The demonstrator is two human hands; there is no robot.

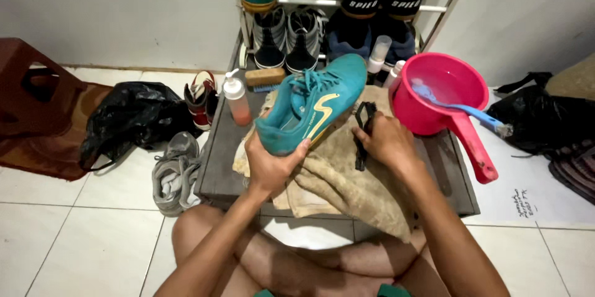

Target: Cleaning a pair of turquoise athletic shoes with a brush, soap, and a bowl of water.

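My left hand (pixel 270 164) grips the heel of a teal sports shoe (pixel 313 102) with a yellow stripe, holding it tilted up, toe pointing away, over a beige towel (pixel 347 179). My right hand (pixel 387 141) is closed around a black brush (pixel 363 126) that rests on the towel just right of the shoe. The towel lies on a low dark grey board (pixel 217 173) in front of my crossed legs.
A pink water scoop (pixel 441 96) with a blue brush inside stands at the right. A pump bottle (pixel 237 100) and a wooden brush (pixel 264 78) sit behind the shoe. A shoe rack (pixel 334 6) stands behind, a grey sneaker (pixel 175 173) and black bag (pixel 133 120) at left.
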